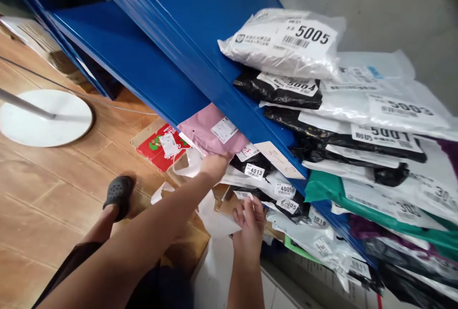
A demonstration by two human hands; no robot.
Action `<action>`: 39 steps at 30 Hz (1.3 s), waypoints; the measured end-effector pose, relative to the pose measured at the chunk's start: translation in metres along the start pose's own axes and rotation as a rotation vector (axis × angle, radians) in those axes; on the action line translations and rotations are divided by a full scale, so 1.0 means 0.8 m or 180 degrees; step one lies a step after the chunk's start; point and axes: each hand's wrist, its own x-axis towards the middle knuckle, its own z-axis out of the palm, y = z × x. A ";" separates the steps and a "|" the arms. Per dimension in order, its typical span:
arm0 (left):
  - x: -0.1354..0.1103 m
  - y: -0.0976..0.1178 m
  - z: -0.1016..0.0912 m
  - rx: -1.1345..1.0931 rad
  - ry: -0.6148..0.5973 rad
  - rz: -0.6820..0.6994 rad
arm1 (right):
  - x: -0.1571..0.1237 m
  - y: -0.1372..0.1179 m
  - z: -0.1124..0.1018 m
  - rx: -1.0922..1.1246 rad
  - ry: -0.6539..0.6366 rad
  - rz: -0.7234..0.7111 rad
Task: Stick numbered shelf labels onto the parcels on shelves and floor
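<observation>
My left hand (214,165) reaches under the blue shelf (171,37) and touches the lower edge of a pink mailer bag (207,130) with a white label; its fingers are hidden beneath the bag. My right hand (249,223) is lower, fingers curled on a white parcel (218,218) next to a brown cardboard piece (225,201). Black and white bags with number labels such as 4013 (255,171) lie just right of both hands.
A stack of labelled bags (358,123) fills the upper shelf at right, topped by a silver one marked 5005 (286,42). A red box (161,146) lies on the wooden floor. A white round stand base (46,117) sits left. My foot in a black clog (118,193) is below.
</observation>
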 end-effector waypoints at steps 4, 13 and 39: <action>0.010 -0.029 -0.041 -0.0692 0.0564 -0.0044 | 0.013 0.011 -0.004 -0.0222 -0.0004 0.0338; 0.033 -0.069 -0.077 -0.2428 0.0477 -0.0206 | 0.096 0.053 0.069 -0.2757 0.0227 -0.0600; 0.017 -0.048 -0.074 -0.2006 -0.0119 0.0057 | 0.060 0.090 0.085 -0.2521 0.1002 -0.1051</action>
